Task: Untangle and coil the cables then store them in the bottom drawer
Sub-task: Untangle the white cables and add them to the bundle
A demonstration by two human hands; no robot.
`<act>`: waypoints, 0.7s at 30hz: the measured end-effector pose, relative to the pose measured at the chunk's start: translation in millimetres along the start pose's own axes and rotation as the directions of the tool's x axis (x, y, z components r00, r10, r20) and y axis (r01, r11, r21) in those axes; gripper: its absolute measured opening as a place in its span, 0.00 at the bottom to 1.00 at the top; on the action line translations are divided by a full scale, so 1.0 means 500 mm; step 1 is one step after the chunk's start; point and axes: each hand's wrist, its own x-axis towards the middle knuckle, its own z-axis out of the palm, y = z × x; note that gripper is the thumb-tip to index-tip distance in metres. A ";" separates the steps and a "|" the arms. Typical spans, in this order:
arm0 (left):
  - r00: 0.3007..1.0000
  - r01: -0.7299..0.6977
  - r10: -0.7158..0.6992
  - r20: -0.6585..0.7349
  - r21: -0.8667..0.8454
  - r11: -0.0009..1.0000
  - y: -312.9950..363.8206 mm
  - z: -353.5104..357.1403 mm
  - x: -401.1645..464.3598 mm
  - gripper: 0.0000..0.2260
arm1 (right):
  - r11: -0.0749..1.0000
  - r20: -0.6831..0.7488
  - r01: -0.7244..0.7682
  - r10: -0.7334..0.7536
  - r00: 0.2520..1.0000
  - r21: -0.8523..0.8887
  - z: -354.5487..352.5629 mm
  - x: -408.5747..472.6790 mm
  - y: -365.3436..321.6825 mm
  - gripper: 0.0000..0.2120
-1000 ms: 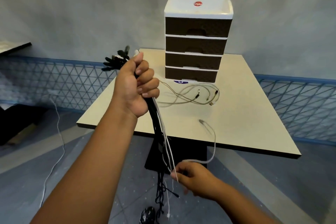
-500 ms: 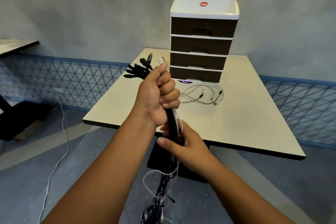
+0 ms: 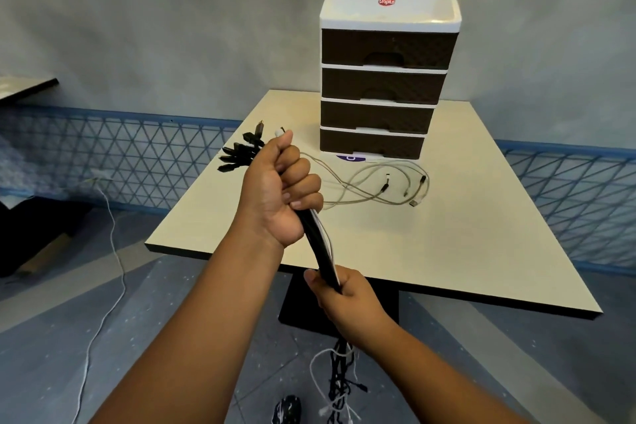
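Fists of both hands (image 3: 280, 196) (image 3: 347, 299) grip a cable bundle (image 3: 318, 244) before the beige table (image 3: 447, 251), grey wall (image 3: 172, 27) behind.

The left hand (image 3: 280, 189) is raised at the frame's centre, fist closed with knuckles toward 3 o'clock, its forearm running down toward 7 o'clock. The right hand (image 3: 344, 296) sits lower, toward 5 o'clock of it, fingers curled tight, its forearm leaving toward 4 o'clock.
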 end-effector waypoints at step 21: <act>0.964 0.229 -0.216 0.155 -0.069 0.971 0.107 -0.090 0.269 0.25 | 0.212 -0.206 0.088 0.635 0.745 0.973 -0.243 0.346 0.063 0.14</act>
